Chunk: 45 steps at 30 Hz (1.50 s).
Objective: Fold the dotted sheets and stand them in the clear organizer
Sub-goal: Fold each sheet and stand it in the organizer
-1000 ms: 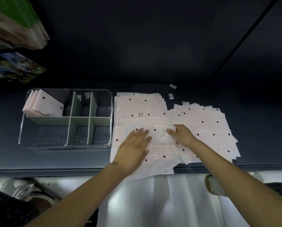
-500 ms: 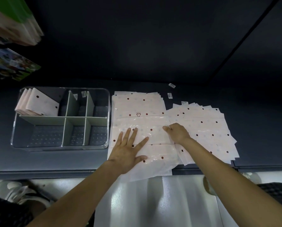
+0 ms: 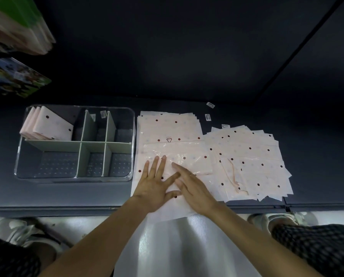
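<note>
Hands flat, pressing one folded dotted sheet [image 3: 175,156].
Both my left hand [image 3: 154,184] and right hand [image 3: 195,188] lie fingers straight; clear organizer [image 3: 75,177] left holds three folded sheets [image 3: 47,126].

A small triangular recycling mark [image 3: 168,140] is printed on the top dotted sheet [image 3: 167,124]; white stickers [image 3: 210,105] on the bench [image 3: 317,156] carry print too small to read

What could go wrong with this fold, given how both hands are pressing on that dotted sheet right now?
1. The dotted sheet looks glossy, so it may slide or spring open under the flat left hand and right hand.
2. Its near edge overhangs the table, so it could slip off.
3. The loose pile alongside might get dragged.
</note>
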Available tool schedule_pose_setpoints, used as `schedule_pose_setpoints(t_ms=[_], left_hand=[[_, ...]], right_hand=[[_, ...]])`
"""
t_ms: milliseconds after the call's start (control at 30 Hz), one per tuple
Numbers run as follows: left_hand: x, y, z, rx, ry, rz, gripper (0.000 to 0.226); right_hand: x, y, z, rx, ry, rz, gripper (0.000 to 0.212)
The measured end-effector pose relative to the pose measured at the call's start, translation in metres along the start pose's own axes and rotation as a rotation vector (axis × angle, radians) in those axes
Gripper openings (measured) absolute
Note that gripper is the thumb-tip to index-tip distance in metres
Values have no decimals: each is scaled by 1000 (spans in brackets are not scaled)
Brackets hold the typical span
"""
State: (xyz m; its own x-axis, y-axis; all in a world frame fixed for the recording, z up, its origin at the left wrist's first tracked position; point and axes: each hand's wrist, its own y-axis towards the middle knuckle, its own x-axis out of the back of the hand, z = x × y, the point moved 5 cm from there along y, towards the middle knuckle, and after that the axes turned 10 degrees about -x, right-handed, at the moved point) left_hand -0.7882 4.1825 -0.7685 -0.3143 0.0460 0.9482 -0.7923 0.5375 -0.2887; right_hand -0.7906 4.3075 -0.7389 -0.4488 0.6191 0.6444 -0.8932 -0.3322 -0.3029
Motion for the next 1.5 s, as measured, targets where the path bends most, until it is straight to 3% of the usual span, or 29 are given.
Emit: schedule_pose_setpoints(t_ms=[167,400,500,667,867,1000,1100,1233,1300,1433,1500], left_hand=[[1,-8,8,8,-18,-3,64],[-1,-36,22,54,-52,-21,72],[5,-34,17,46,-5,-55,73],[13,-23,11,62,-88,-43,68],[20,-22,2,83,-109,-12,58],[25,-17,-7,108,-102,-8,54],[29,-19,-13,94,-136,-121,53],[29,-26,-32,0,-214,-245,36],[25,-33,-37,-12,-275,-287,29],[21,-51,-32,15,-532,-416,24],[20,-57,-31,6,-618,-459,25]], right_hand=[[23,0,-31,-151,22,-85,49],[55,-2,-53,-146,-6,-118,47],[63,2,-51,-12,-231,-121,45],[73,-1,-28,412,-673,-274,20],[74,3,-23,480,-831,-269,18],[77,-7,-5,522,-804,-296,10],[69,-24,16,566,-718,-320,8],[46,-49,39,472,-490,-352,14],[37,-53,41,399,-428,-278,15],[26,-48,20,137,-288,237,58],[29,-43,10,83,-314,304,68]])
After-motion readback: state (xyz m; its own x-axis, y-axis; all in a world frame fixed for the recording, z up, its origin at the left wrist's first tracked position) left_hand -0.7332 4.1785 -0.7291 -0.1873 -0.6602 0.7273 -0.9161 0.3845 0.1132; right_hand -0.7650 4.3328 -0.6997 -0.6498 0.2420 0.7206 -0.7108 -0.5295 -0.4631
